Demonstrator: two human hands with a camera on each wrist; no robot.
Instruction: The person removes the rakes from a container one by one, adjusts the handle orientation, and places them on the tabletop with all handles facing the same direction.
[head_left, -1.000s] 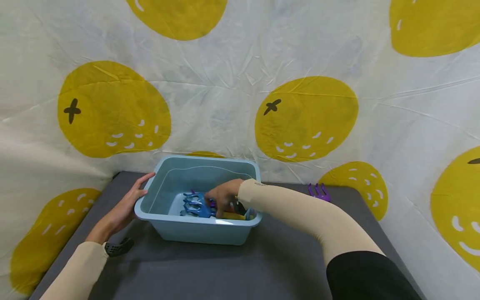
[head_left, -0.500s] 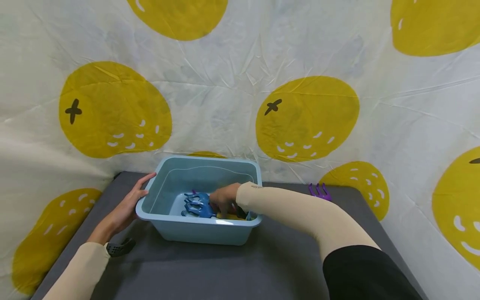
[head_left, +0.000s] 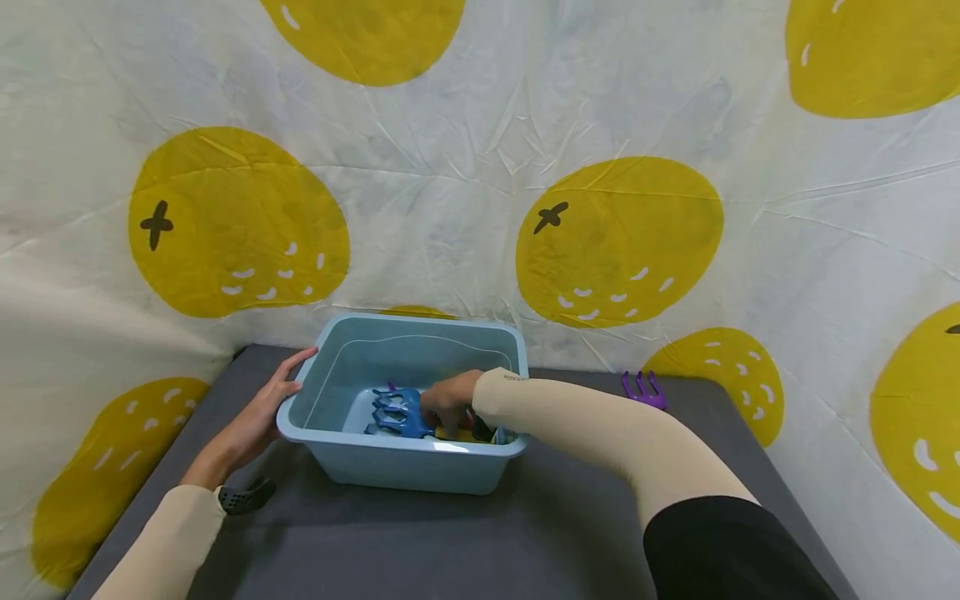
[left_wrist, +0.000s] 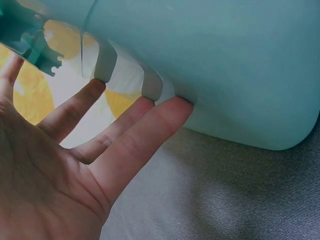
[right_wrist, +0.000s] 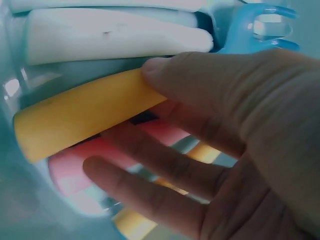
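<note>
A light blue plastic basin [head_left: 397,469] stands on the dark grey table. My left hand [head_left: 247,423] rests at its left end; in the left wrist view the spread, straight fingers touch the outer wall beside the handle slots. Inside the basin, my right hand [head_left: 452,397] pinches a yellow-handled tool [right_wrist: 82,112], thumb on top and fingers underneath. That tool's far end is hidden behind the hand. Below it in the right wrist view lies a red handle [right_wrist: 75,167], and above it a white handle [right_wrist: 115,36]. Blue fork-like tool heads [head_left: 407,414] show left of the hand.
A purple fork-shaped tool [head_left: 648,400] lies on the table [head_left: 480,542] near its back edge, right of the basin. Behind hangs a white cloth [head_left: 442,233] with large yellow fruit prints. A second yellow handle [right_wrist: 134,224] shows lower in the basin.
My right hand has shifted slightly to the right within the basin, uncovering more of the blue tool heads. The left hand has stayed at the rim. The head view has tilted a little.
</note>
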